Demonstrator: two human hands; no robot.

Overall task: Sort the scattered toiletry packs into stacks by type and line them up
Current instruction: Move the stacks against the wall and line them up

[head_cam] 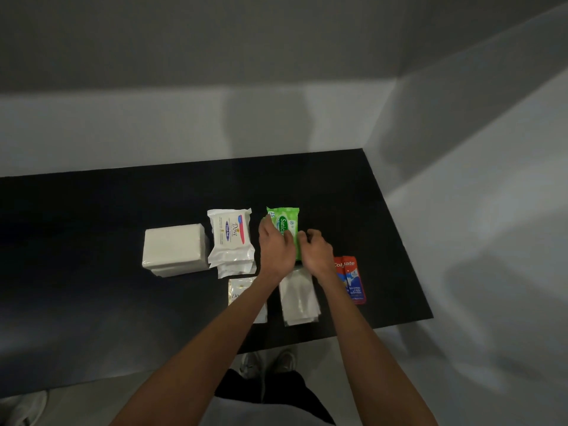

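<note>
Squaring seems the step in hand: left hand [275, 245] and right hand [317, 252] hold the green Sanicare wipes pack [285, 217] by its two sides, on the black table [92, 210], just right of the Dove wipes stack [231, 238]. Next (my judgement) it needs aligning with that row; open room lies behind, while the Colgate sachets [353, 281] sit near on the right.

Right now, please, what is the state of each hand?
Left hand: grips the green wipes pack at its left edge.
Right hand: fingers curled beside the pack; a grip cannot be told.
</note>
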